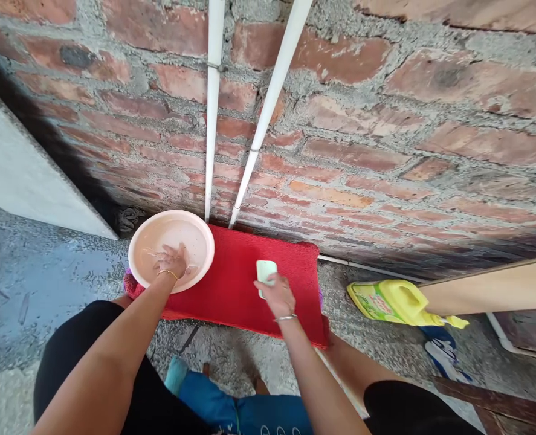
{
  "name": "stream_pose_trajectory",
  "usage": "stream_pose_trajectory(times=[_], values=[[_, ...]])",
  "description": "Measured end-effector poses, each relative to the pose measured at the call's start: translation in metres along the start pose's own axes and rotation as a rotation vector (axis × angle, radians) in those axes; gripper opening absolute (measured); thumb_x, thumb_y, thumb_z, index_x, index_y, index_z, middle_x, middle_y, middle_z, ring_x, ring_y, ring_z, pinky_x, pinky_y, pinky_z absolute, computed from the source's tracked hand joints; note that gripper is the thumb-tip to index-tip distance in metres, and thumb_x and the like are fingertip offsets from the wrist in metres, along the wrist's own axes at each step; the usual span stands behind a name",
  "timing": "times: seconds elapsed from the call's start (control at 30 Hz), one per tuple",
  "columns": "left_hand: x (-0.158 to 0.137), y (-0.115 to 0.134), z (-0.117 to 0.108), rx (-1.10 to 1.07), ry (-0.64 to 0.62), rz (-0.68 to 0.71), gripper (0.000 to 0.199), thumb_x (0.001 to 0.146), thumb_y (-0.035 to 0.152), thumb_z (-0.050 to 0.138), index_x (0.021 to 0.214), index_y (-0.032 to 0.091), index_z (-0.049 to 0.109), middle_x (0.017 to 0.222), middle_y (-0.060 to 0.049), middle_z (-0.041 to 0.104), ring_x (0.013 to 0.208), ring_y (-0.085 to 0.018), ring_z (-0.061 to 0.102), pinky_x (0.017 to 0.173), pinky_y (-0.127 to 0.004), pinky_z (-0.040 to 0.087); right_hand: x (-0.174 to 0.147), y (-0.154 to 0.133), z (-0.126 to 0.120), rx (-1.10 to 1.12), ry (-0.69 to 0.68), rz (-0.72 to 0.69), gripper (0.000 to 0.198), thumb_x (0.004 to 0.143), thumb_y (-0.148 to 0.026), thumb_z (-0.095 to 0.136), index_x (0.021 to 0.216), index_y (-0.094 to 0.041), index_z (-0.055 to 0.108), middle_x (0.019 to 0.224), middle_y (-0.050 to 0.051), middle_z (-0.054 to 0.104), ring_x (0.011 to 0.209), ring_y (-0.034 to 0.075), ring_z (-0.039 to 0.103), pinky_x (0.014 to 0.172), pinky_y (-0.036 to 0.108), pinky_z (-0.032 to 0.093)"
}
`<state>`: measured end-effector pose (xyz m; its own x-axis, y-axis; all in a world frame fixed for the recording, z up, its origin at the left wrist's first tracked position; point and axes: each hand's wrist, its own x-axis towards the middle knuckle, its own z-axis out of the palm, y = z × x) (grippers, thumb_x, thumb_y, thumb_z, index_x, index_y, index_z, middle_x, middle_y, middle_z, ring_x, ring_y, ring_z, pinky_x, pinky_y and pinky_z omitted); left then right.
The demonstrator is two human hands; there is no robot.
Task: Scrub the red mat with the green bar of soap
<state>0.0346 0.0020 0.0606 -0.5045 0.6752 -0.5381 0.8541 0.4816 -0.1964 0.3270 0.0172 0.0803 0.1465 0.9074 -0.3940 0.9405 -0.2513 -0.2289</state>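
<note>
The bowl sits on a red cloth, maybe to keep steady. In it, the left hand has its fingers apart in water, holding nothing. Right of the bowl, the right hand clamps a green bar, maybe so it can't slip.

Thin gold-coloured bracelet encircled the left wrist, narrow silver-coloured bangle ringed the right wrist, plain black close-fitting legwear left the lower legs bare, forearms were uncovered

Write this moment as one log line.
left hand: in water, pink basin | right hand: holding pale green block | beneath: red cloth | nearby: yellow bottle
</note>
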Motion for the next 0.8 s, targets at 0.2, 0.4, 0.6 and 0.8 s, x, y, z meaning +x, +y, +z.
stream_pose_trajectory(times=[0.2,0.4,0.6,0.8], values=[[0.004,0.0,0.0,0.025,0.0,0.007,0.094,0.077,0.046,0.066,0.15,0.032,0.01,0.154,-0.032,0.016,0.131,-0.058,0.029,0.074,-0.068,0.049,-0.004,-0.125,0.043,0.039,-0.159,-0.185,0.035,0.077,-0.051,0.061,0.103,-0.028,0.059,0.111,0.005,0.057,0.092,0.019,0.062,0.075,0.031,0.045],[0.009,0.0,0.006,0.03,0.01,0.015,0.095,0.076,0.048,0.066,0.15,0.031,0.01,0.154,-0.032,0.016,0.13,-0.059,0.029,0.073,-0.07,0.048,0.008,-0.103,0.033,-0.07,-0.148,-0.225,0.035,0.077,-0.045,0.06,0.106,-0.025,0.059,0.114,0.007,0.056,0.098,0.02,0.061,0.078,0.031,0.044],[0.01,0.001,0.014,0.078,0.07,0.007,0.091,0.077,0.046,0.065,0.15,0.03,0.013,0.152,-0.033,0.02,0.129,-0.058,0.032,0.075,-0.068,0.049,0.026,-0.057,0.0,-0.043,-0.077,0.031,0.035,0.079,-0.048,0.057,0.105,-0.026,0.059,0.111,0.007,0.057,0.091,0.021,0.063,0.076,0.033,0.045],[0.012,0.0,0.01,0.06,0.047,0.027,0.087,0.079,0.039,0.063,0.15,0.03,0.014,0.151,-0.034,0.022,0.128,-0.056,0.037,0.074,-0.065,0.051,0.033,-0.123,0.024,0.057,-0.078,-0.151,0.034,0.076,-0.048,0.061,0.103,-0.028,0.059,0.113,0.004,0.056,0.094,0.019,0.061,0.077,0.03,0.045]])
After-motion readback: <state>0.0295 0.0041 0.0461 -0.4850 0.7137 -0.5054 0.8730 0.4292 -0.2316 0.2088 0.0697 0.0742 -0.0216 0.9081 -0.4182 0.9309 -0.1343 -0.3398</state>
